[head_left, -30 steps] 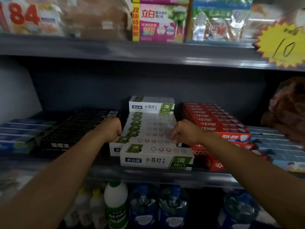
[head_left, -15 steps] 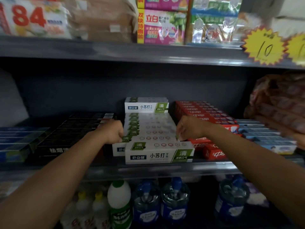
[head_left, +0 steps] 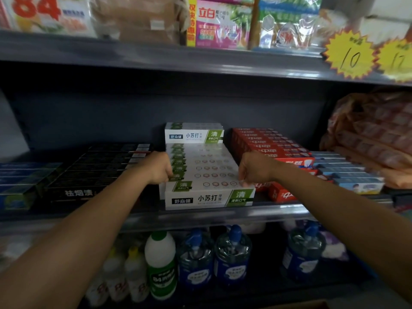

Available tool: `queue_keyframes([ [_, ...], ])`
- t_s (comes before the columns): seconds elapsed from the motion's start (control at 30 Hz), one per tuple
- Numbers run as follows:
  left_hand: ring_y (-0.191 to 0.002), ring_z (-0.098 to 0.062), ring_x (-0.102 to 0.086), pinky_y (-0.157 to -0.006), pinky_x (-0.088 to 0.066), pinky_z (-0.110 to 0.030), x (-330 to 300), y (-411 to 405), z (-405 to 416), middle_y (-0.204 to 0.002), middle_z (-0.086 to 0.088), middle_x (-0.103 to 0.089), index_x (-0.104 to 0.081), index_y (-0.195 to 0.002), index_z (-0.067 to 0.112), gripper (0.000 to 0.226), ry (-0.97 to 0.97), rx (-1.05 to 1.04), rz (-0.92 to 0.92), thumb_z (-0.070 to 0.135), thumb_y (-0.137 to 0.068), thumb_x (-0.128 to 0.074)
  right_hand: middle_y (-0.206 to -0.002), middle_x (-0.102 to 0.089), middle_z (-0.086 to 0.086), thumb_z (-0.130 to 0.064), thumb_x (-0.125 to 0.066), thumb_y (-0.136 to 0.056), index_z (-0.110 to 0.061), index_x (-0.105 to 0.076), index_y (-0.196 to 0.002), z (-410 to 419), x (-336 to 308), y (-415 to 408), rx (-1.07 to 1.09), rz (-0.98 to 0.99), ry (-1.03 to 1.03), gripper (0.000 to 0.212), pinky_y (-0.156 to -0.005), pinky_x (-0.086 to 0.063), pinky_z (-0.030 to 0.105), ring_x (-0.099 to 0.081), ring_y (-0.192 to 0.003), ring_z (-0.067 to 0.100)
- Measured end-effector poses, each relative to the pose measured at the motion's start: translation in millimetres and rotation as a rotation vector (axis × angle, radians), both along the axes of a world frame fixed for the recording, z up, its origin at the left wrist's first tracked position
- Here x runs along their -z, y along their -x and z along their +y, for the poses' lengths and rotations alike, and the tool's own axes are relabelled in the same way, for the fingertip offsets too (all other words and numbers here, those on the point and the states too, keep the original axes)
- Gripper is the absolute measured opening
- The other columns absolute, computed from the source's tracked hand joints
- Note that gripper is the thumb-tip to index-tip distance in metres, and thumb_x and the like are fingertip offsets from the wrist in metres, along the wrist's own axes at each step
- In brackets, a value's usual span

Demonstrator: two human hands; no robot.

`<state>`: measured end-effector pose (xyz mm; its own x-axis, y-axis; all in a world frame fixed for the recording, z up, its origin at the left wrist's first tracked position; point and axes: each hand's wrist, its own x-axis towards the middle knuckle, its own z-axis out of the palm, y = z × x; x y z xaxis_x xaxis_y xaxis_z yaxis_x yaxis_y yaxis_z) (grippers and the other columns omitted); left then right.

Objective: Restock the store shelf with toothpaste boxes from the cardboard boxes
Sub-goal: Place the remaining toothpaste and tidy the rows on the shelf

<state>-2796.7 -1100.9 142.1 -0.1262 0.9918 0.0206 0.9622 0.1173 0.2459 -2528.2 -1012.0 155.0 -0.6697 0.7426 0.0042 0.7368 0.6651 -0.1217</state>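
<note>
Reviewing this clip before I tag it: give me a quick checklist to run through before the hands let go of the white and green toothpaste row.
1. Left hand grips the row's left end: ok.
2. Right hand grips its right end: ok.
3. Front white and green box faces out, label readable: ok.
4. Front box square with the shelf edge: not ok, slightly skewed.
5. Red boxes stay apart from the row: cannot tell.
6. Extra box on top at the back sits level: ok.

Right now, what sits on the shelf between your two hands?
In the head view, the row of white-and-green toothpaste boxes fills the gap between the left hand and the right hand.
</note>
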Motion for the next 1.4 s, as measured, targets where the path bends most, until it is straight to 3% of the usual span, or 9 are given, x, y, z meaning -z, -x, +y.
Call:
queue_keyframes([
  [0.27, -0.092, -0.019, -0.063, -0.084, -0.05, -0.029, 3, -6, 3, -0.101, -0.005, -0.07, -0.074, -0.101, 0.008, 0.02, -0.007, 0.001, -0.012, 0.004, -0.084, -0.065, -0.117, -0.059, 0.001, -0.009, -0.075, -0.078, -0.01, -0.075, -0.096, -3, 3, 3, -0.01, 0.017, -0.002, 0.018, -0.092, -0.047, 0.026, -0.055, -0.111, 0.018],
  [0.4, -0.081, -0.016, -0.06, -0.074, -0.049, -0.03, 1, 1, -1, -0.083, -0.003, -0.066, -0.07, -0.076, 0.009, 0.011, 0.025, 0.026, 0.019, 0.009, -0.086, -0.065, -0.118, -0.061, 0.0, -0.007, -0.074, -0.077, -0.012, -0.071, -0.107, 2, -9, -9, 0.013, 0.0, -0.011, 0.03, -0.094, -0.048, 0.029, -0.056, -0.108, 0.016],
  [0.6, -0.089, -0.019, -0.063, -0.084, -0.054, -0.036, -2, 12, -4, -0.093, -0.004, -0.07, -0.075, -0.093, 0.007, 0.012, 0.058, 0.025, 0.032, 0.011, -0.082, -0.07, -0.116, -0.061, 0.003, -0.002, -0.069, -0.079, -0.01, -0.065, -0.116, 14, -19, -12, 0.062, -0.043, -0.039, 0.038, -0.088, -0.045, 0.027, -0.056, -0.109, 0.019],
  [0.7, -0.086, -0.022, -0.062, -0.076, -0.051, -0.032, -2, 6, -1, -0.088, -0.006, -0.066, -0.073, -0.083, 0.007, 0.009, 0.054, -0.021, 0.05, 0.005, -0.084, -0.065, -0.098, -0.063, 0.001, -0.003, -0.067, -0.081, -0.009, -0.068, -0.102, 19, -14, 0, 0.049, -0.06, -0.027, 0.022, -0.079, -0.046, 0.027, -0.06, -0.099, 0.02],
  [0.8, -0.079, -0.023, -0.06, -0.065, -0.046, -0.029, -1, 0, 2, -0.08, -0.007, -0.06, -0.058, -0.063, 0.016, 0.027, 0.041, -0.088, 0.065, 0.002, -0.087, -0.059, -0.082, -0.062, 0.0, -0.015, -0.06, -0.089, -0.015, -0.062, -0.082, 25, -9, 9, 0.075, -0.031, 0.029, 0.008, -0.079, -0.051, 0.034, -0.063, -0.084, 0.02],
  [0.93, -0.064, -0.014, -0.047, -0.049, -0.031, -0.025, 0, -4, 6, -0.068, 0.0, -0.049, -0.047, -0.057, 0.017, 0.037, 0.022, -0.125, 0.014, 0.003, -0.091, -0.053, -0.096, -0.064, 0.002, -0.02, -0.06, -0.091, -0.008, -0.063, -0.106, 29, -2, 14, 0.078, -0.041, 0.034, 0.02, -0.083, -0.053, 0.035, -0.062, -0.089, 0.018],
  [1.17, -0.074, -0.018, -0.051, -0.054, -0.034, -0.026, -4, -8, 4, -0.079, -0.004, -0.054, -0.063, -0.076, 0.009, 0.019, -0.012, -0.111, -0.103, 0.002, -0.091, -0.053, -0.094, -0.058, 0.0, -0.015, -0.06, -0.09, -0.006, -0.062, -0.103, 29, -2, 17, 0.076, -0.036, 0.061, 0.016, -0.086, -0.051, 0.033, -0.059, -0.094, 0.018],
  [1.27, -0.077, -0.021, -0.054, -0.063, -0.038, -0.027, -4, -10, 4, -0.083, -0.007, -0.057, -0.068, -0.088, 0.003, 0.014, -0.017, -0.118, -0.1, 0.002, -0.091, -0.054, -0.084, -0.057, -0.005, -0.018, -0.061, -0.09, -0.012, -0.061, -0.092, 32, 1, 17, 0.085, -0.007, 0.062, 0.006, -0.074, -0.049, 0.027, -0.06, -0.087, 0.015],
  [1.4, -0.076, -0.022, -0.055, -0.066, -0.041, -0.028, -4, -13, 6, -0.081, -0.008, -0.056, -0.062, -0.077, 0.008, 0.016, -0.033, -0.14, -0.08, 0.001, -0.09, -0.055, -0.081, -0.058, -0.005, -0.018, -0.061, -0.091, -0.02, -0.053, -0.076, 33, 3, 19, 0.086, 0.025, 0.065, 0.017, -0.067, -0.046, 0.024, -0.06, -0.081, 0.014],
])
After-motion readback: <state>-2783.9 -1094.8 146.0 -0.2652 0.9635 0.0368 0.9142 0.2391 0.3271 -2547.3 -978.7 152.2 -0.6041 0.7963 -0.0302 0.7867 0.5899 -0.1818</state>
